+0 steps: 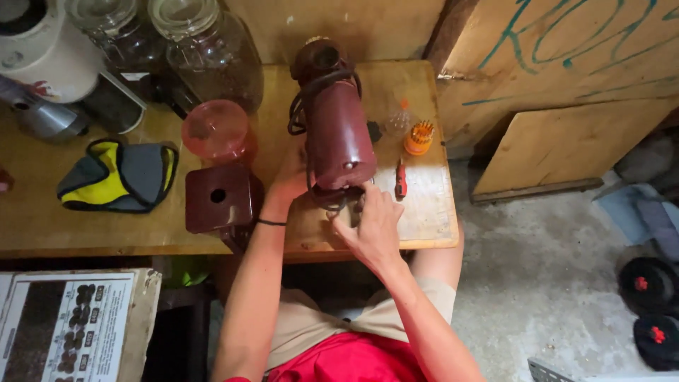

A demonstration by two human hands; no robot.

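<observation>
A dark red cylindrical appliance body is laid on its side on the wooden table, long axis running away from the person, a black cord wound round its far half. The near end is held betw. both hands. The left hand is pressed against the near-left side of the body, fingers partly hidden behind it, so a full wrap can't be confirmed; a thin black band is worn on that wrist. The right hand is placed at the near end, fingers curled in at the base where the cord loops; whether anything is pinched there can't be told.

Just left of the body: a dark red square block w/ a round hole and, beyond it, a translucent pink dome lid. Further left, a grey-and-yellow cloth mask. At the back-left, glass jars are stood. Right of the body: a small red screwdriver, an orange bit holder and a small clear bottle, all near but apart from the right hand.
</observation>
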